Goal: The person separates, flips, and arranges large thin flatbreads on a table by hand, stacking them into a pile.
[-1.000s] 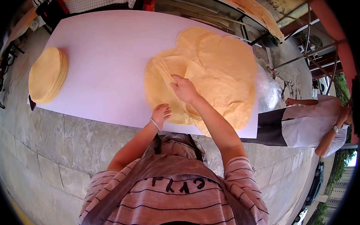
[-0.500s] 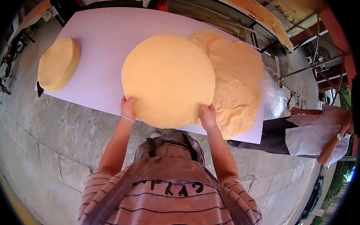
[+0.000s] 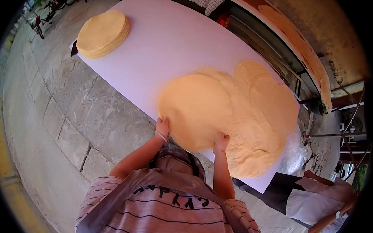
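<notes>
the round sheet has shifted lower in frame; my left hand and right hand pinch its lower edge, fingers closed; probably light, floppy, tearable, best held wide.

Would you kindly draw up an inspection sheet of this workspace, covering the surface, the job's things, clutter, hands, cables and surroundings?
Surface: pale tabletop, bare across much of its middle.
Job's things: round sheet in the hands; overlapping sheets, partly wrinkled, to its right; neat round stack near the far left corner.
Clutter: crumpled clear plastic by the right end; whether it touches the tabletop is unclear.
Hands: left hand and right hand each grip the round sheet's near edge.
Cables: nothing seen.
Surroundings: concrete ground; another person near the right end.
</notes>
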`<state>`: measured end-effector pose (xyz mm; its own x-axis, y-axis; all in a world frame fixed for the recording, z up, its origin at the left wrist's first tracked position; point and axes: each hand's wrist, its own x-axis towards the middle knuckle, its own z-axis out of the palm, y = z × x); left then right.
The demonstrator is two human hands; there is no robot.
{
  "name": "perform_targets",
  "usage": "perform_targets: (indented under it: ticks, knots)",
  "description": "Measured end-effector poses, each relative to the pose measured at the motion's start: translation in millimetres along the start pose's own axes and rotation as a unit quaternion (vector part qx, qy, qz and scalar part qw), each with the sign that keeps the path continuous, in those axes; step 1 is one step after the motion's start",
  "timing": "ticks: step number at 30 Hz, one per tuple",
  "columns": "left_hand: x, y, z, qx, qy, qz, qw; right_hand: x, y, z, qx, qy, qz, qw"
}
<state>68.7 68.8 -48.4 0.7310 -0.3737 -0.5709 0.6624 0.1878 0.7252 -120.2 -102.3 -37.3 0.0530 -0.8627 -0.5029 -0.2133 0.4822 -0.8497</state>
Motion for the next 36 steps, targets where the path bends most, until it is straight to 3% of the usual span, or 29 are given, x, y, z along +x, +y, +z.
perform_targets:
  ticks: [1,5,10,13,18,20,22,26,28,30,31,32,36]
  knots:
    - [-6,18,10,-0.027,-0.009,-0.015,0.999,-11,-21,0,0.059,-0.007,-0.041,0.997]
    - [-30,104,20,-0.139,-0.095,-0.061,0.984,-42,-125,15,0.179,-0.108,-0.033,0.977]
    - [25,207,-34,-0.189,-0.174,-0.114,0.96,-107,-210,167,0.229,-0.231,-0.063,0.944]
    - [88,293,-73,-0.202,-0.146,-0.066,0.966,-132,-244,289,0.204,-0.284,-0.086,0.933]
    - [158,539,-113,-0.13,-0.166,0.152,0.966,-153,-333,489,0.184,-0.418,-0.131,0.88]
    - [203,616,-132,-0.079,-0.177,0.197,0.961,-175,-365,550,0.167,-0.459,-0.184,0.853]
    - [241,665,-144,-0.047,-0.145,0.245,0.957,-178,-370,605,0.151,-0.451,-0.16,0.865]
    - [322,679,-196,0.052,-0.047,0.263,0.962,-142,-305,688,0.128,-0.458,-0.124,0.871]
    - [381,640,-240,0.073,0.004,0.239,0.968,-125,-243,707,0.087,-0.43,-0.077,0.896]
    - [444,576,-294,0.214,0.078,0.259,0.939,-101,-172,710,-0.015,-0.377,0.0,0.926]
    - [449,548,-304,0.215,0.149,0.228,0.938,-93,-149,709,-0.069,-0.351,0.038,0.933]
    - [454,535,-316,0.101,0.109,0.235,0.96,-94,-145,709,-0.064,-0.353,0.031,0.933]
    - [430,541,-310,0.016,0.061,0.192,0.979,-92,-142,698,-0.115,-0.377,0.026,0.918]
